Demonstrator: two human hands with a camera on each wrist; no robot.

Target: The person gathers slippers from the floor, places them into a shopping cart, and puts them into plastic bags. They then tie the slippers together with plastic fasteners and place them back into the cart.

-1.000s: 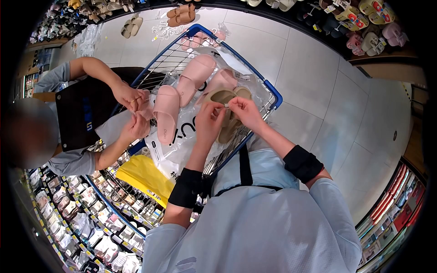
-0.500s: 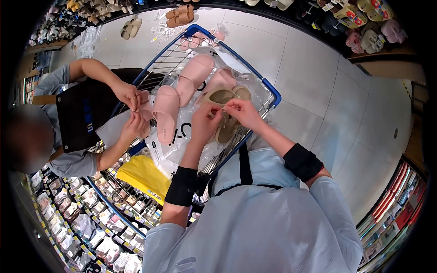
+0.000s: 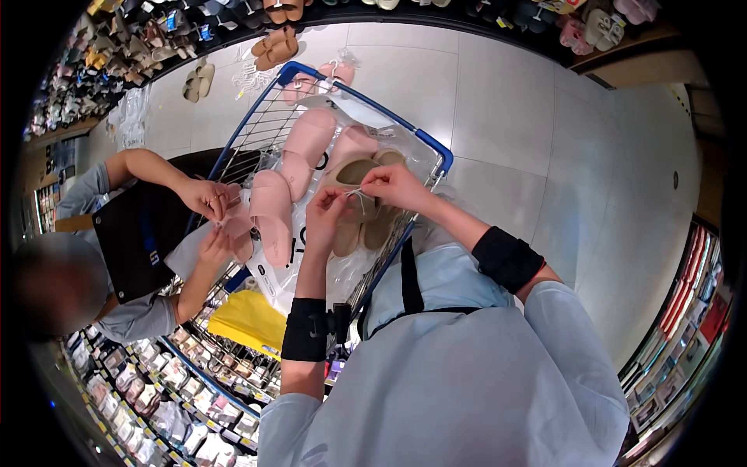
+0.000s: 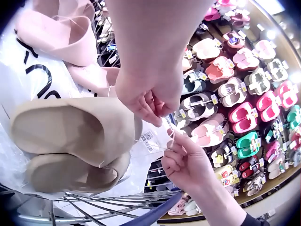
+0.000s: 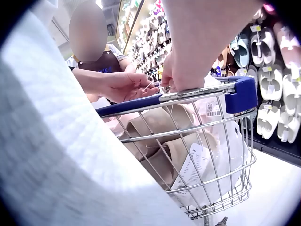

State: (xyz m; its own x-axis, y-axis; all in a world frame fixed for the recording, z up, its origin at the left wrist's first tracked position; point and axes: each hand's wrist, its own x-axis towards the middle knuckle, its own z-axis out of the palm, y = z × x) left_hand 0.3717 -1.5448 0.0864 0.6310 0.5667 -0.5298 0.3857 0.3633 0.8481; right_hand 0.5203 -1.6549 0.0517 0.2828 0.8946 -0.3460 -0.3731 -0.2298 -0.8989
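Both hands meet over a pair of beige slippers (image 3: 352, 175) in a cart. My left hand (image 3: 325, 212) pinches a thin white string (image 4: 170, 131) between thumb and finger. My right hand (image 3: 395, 187) pinches the same string from the other side, fingertips close to the left ones. In the left wrist view the string runs down to the slippers (image 4: 70, 134), which lie side by side, soles toward the bags. A white tag (image 5: 192, 165) hangs by them in the right wrist view. Pink slippers (image 3: 272, 218) lie to the left.
The blue-edged wire cart (image 3: 424, 140) holds plastic bags and a yellow bag (image 3: 247, 321). Across it, another person (image 3: 128, 257) handles a pink slipper. Loose slippers (image 3: 199, 82) and white hangers lie on the floor. Shelves of footwear (image 4: 244, 117) stand around.
The head view has shifted, so the cart appears lower and further left. Both hands still pinch the string, which now shows as a loop between them.
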